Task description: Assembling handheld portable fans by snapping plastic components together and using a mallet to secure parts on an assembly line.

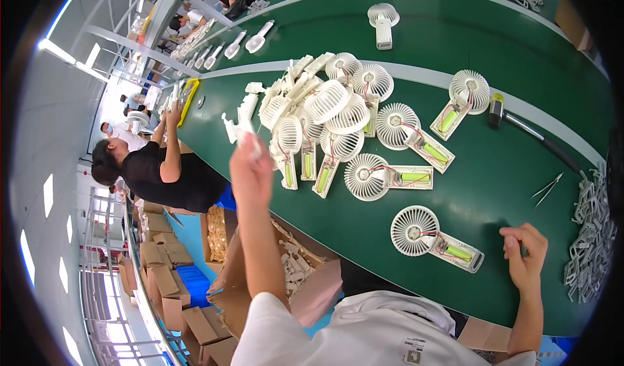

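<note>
My left hand (252,174) is raised at the table's near left edge, beside white plastic fan parts (244,113). Motion smears its fingers, and a pale blur at the fingertips cannot be made out. My right hand (526,252) hovers over the table with curled fingers, and nothing shows in them. To its left lies an opened white handheld fan (415,231), its green battery (459,253) and red wires exposed. Several similar open fans lie farther back, including one fan (366,177) lying sideways. Beyond them is a heap of fans and white housings (330,101).
A hammer (539,135), tweezers (548,189) and a pile of grey loop-shaped parts (588,239) lie at right. A lone fan (383,25) rests on the far belt. A cardboard box (325,288) stands below the table edge. A co-worker (153,164) works at left.
</note>
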`<control>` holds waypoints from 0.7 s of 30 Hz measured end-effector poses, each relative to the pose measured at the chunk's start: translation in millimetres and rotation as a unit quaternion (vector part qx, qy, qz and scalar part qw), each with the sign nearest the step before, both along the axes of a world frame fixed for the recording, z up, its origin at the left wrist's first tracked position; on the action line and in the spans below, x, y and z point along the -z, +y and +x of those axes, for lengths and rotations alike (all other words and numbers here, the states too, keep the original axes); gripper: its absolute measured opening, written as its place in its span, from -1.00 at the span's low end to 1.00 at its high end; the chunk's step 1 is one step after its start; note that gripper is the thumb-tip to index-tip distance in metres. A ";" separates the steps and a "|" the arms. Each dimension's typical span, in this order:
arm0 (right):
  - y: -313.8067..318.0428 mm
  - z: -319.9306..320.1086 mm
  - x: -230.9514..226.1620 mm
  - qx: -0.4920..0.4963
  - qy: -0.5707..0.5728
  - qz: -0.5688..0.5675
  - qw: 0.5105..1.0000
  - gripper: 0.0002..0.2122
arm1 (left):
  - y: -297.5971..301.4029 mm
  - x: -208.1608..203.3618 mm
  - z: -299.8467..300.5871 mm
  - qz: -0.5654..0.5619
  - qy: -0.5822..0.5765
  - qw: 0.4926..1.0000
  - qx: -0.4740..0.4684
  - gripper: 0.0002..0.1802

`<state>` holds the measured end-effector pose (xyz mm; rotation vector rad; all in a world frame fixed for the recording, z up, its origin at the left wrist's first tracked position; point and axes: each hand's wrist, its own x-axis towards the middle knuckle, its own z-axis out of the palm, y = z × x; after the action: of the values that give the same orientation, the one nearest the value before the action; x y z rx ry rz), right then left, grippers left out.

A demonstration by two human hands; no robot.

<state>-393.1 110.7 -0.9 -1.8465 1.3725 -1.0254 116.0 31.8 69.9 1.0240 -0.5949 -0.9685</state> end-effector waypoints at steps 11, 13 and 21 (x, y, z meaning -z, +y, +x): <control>33.8 18.8 0.0 -0.035 -0.313 0.116 0.942 -0.53 | 126.0 58.5 -291.9 -0.125 -0.385 0.835 0.373 -0.51; 24.1 3.3 -6.0 0.072 -0.391 0.077 0.914 -0.70 | 129.5 54.5 -284.1 -0.140 -0.413 0.844 0.312 -0.50; 7.5 4.8 -13.1 -0.003 -0.186 0.123 0.975 -0.71 | 109.5 69.9 -229.7 -0.118 -0.636 0.746 0.158 -0.47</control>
<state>-388.3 118.2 12.1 -1.3946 1.2049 -1.0802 -113.7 141.3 0.0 1.2866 -2.0293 -0.2965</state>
